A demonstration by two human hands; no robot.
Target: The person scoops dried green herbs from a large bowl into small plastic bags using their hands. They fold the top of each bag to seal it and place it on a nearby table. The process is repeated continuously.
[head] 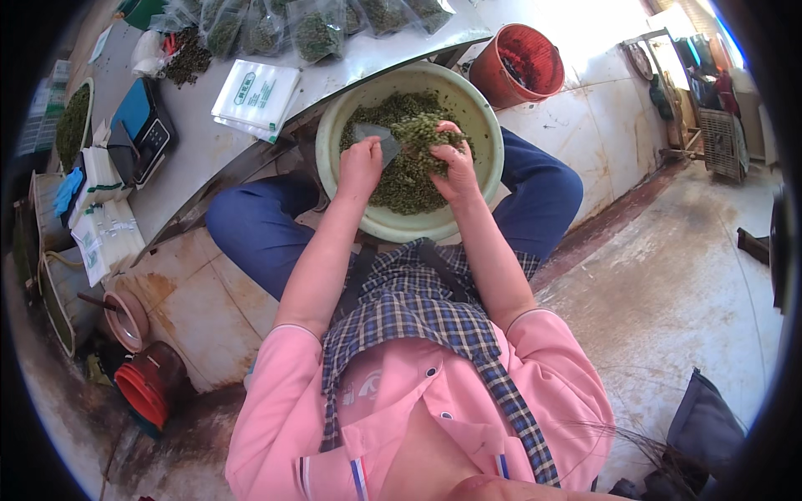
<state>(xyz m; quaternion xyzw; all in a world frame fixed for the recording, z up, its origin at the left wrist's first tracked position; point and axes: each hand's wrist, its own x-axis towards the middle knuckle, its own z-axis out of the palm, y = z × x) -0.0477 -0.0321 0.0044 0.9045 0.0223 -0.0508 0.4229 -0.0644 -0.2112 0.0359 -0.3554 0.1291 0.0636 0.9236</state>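
A wide pale green plastic basin [482, 119] sits between my knees, with a heap of green peppercorn-like berries [404, 194] in it. My left hand [361, 164] grips a metal scoop or blade-like piece [387, 147], partly hidden by the fingers; its exact kind is unclear. My right hand [456, 169] is curled around a clump of the green berries [426, 134], raised above the heap. Both hands are over the basin, close together but apart.
A metal table [194, 138] at the left and front bears filled clear bags [316, 34], a stack of printed plastic bags [257, 94], a digital scale [144, 134] and dark berries [188, 56]. A red bucket [517, 66] stands beyond the basin; other buckets [147, 382] lie lower left.
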